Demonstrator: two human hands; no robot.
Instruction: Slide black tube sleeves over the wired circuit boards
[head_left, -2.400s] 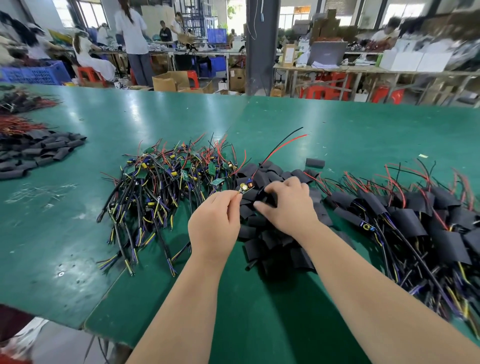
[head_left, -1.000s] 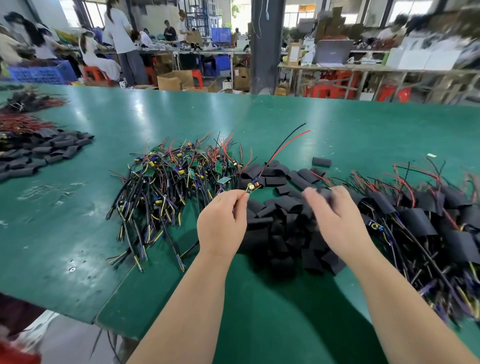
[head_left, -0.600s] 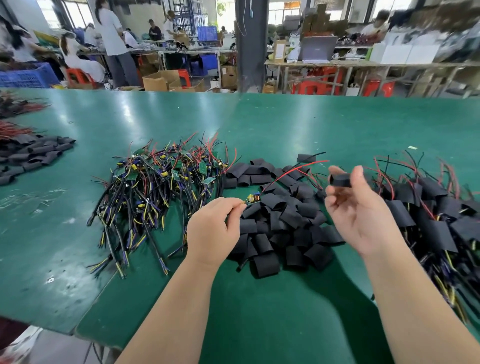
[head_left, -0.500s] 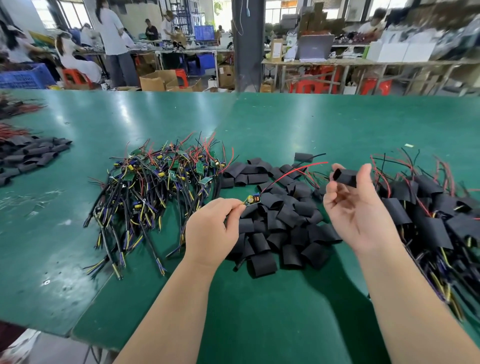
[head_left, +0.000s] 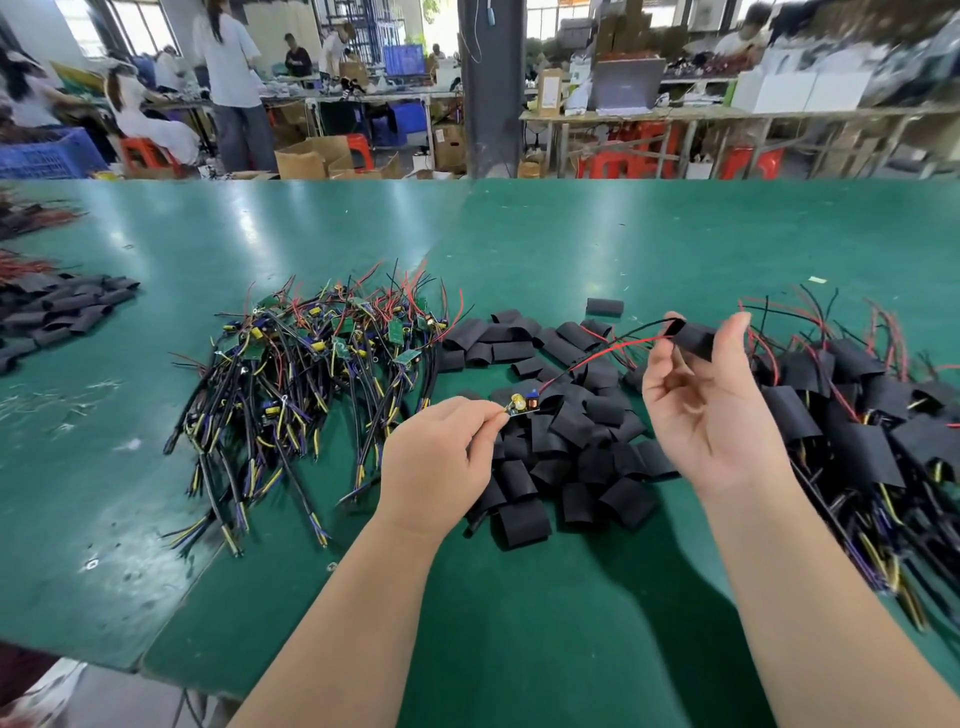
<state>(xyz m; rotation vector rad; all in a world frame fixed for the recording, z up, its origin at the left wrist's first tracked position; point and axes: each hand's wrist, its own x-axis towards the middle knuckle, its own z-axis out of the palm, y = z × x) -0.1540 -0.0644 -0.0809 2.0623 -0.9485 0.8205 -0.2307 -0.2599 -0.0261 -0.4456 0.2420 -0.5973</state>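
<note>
Threading step. Left hand (head_left: 441, 457) pinches wired circuit board (head_left: 522, 402) at frame centre. Right hand (head_left: 711, 410) pinches black tube sleeve (head_left: 693, 335) centre-right, lead wires (head_left: 597, 356) reaching its mouth. Next, likely: feed leads through, slide sleeve onto board.

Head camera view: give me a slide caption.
Sleeving step: left hand pinches a wired circuit board; right hand holds a black tube sleeve at the wire tips.

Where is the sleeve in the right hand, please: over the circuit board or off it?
Off it. The right hand pinches the sleeve at the wires far ends; the left hand holds the board bare.
</note>
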